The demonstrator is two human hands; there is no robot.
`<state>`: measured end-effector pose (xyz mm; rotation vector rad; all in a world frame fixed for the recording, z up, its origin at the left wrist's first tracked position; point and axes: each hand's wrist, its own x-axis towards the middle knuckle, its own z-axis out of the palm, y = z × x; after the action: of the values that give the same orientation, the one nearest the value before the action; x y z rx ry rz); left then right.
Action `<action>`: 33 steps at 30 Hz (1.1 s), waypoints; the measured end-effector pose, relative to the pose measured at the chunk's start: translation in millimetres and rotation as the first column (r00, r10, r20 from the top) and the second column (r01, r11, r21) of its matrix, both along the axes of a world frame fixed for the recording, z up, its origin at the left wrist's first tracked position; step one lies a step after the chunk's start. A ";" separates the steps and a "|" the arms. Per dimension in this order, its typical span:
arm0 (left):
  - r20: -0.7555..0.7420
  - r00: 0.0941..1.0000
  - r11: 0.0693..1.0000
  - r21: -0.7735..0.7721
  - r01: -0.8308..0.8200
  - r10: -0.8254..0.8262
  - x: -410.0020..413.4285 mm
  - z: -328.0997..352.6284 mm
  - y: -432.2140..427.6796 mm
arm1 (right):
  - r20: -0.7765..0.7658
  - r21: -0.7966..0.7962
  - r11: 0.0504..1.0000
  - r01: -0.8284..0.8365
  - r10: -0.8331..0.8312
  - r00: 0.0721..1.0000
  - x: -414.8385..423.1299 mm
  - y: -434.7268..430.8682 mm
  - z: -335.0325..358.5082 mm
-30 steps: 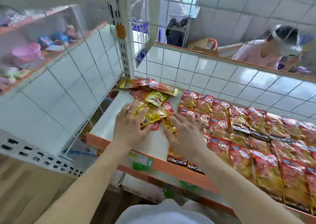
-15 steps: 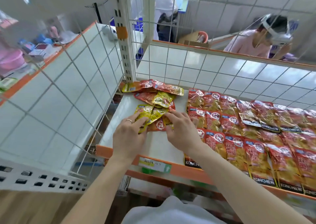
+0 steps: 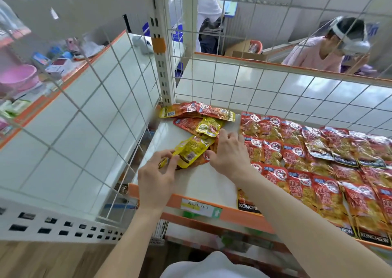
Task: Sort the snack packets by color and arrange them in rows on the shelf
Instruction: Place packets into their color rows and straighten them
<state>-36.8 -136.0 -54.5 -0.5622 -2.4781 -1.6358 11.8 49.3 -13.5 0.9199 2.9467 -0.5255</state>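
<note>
Head view: the left hand (image 3: 158, 172) pinches the near end of a yellow packet (image 3: 192, 149). The right hand (image 3: 230, 153) lies bent-fingered just right of it, thumb on a red packet (image 3: 200, 160) beneath; whether it grips, I cannot tell. A loose pile (image 3: 199, 116) sits in the back corner by the grid (image 3: 118, 116). Red rows (image 3: 318, 163) fill the right. Bare shelf (image 3: 203, 185) lies between the hands and the front edge.

— What sort of place is this?
— A shop: a white shelf (image 3: 201, 184) with an orange edge and a paper label (image 3: 197, 207), wire grid dividers (image 3: 282, 99), red snack packets (image 3: 318, 171) in rows at right, another stocked shelf (image 3: 53, 65) far left.
</note>
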 end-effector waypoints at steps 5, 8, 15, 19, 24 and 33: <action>0.237 0.954 0.945 0.224 -0.237 0.183 3.7 22.6 1.0 | 0.087 -0.056 0.996 0.070 -0.065 0.994 -7.1 5.8 5.5; 0.459 0.873 0.879 0.334 -0.339 0.163 1.5 27.5 0.2 | 0.095 -0.147 0.982 0.117 -0.104 0.990 -11.2 9.1 9.6; 0.679 0.683 0.694 0.628 -0.351 -0.269 0.9 39.0 9.2 | -0.046 -0.543 0.805 0.239 -0.312 0.949 -2.1 22.8 10.6; 0.682 0.664 0.714 0.626 -0.314 -0.306 4.0 41.3 15.8 | -0.045 -0.747 0.607 0.270 -0.452 0.891 9.8 25.6 11.0; 0.664 0.655 0.726 0.641 -0.250 -0.361 6.4 45.3 25.0 | -0.091 -0.986 0.168 0.009 -0.575 0.813 38.6 23.2 19.5; 0.678 0.588 0.814 0.579 -0.056 -0.442 19.7 55.0 54.4 | -0.240 -0.958 0.053 -0.281 -0.687 0.686 82.6 21.8 28.8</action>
<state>-17.1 -81.6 0.5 0.0163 -2.1732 -3.1047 94.4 71.1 15.3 0.9606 1.5322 -2.9715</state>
